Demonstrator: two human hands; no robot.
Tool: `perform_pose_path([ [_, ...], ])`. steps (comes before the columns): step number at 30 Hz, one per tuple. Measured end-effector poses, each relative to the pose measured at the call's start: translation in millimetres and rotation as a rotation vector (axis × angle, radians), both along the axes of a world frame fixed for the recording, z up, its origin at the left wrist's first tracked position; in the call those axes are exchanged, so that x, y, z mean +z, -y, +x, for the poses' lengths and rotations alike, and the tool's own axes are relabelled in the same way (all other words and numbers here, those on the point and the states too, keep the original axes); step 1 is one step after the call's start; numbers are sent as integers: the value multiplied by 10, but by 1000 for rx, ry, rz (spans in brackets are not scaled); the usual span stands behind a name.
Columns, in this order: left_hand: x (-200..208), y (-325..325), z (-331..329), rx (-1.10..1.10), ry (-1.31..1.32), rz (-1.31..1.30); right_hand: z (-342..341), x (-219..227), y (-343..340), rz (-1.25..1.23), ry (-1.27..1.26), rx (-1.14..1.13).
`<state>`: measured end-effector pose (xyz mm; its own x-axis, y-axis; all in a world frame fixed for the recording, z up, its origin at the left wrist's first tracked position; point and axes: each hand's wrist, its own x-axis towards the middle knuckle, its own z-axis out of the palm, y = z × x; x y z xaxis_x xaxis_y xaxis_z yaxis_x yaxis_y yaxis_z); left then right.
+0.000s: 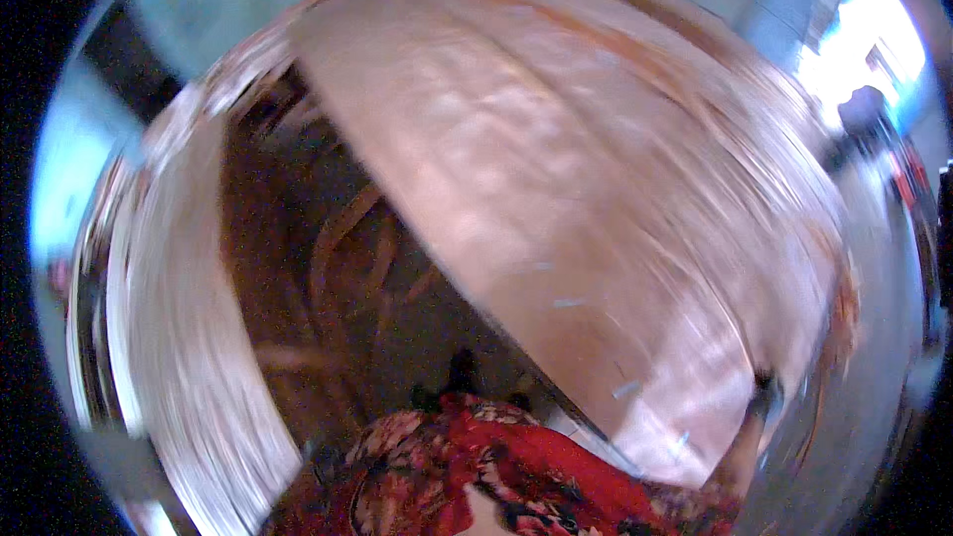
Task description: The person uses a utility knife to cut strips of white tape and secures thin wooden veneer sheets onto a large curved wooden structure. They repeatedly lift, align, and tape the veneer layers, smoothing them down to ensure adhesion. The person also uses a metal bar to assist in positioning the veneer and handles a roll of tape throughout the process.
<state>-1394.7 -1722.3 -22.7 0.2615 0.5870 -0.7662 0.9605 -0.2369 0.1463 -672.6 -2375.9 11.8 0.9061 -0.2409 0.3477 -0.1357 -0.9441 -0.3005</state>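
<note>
A broad stack of thin, pale pinkish-brown sheets [516,159], which look like wood veneer, fills the middle and right. Motion blurs its layers and edges. My right forearm reaches up from the lower right, and my right hand [762,392] is a dark smear at the near right part of the stack. Its fingers cannot be made out, nor whether it grips a sheet. No part of my left hand shows. Nearest to my left side is a second pale stack [189,328], its many layers curving along the left.
Between the stacks runs a dark gap with brown strips [347,238] lying low in it. My red patterned clothing [536,457] is at the bottom edge. A bright opening [874,40] shows at the far right, with a blurred dark and red shape [893,154] near it.
</note>
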Motion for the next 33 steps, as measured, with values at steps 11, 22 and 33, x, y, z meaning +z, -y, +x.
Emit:
perform_pose_path([
  [11,-250,1855,-897,448,39,-176,-317,-233,-258,-91,203,82],
  [22,-856,1202,-1296,775,157,-280,-742,-314,-2040,43,456,272],
  [33,-1375,-1873,-875,156,154,11,-288,-346,-5304,723,-146,695],
])
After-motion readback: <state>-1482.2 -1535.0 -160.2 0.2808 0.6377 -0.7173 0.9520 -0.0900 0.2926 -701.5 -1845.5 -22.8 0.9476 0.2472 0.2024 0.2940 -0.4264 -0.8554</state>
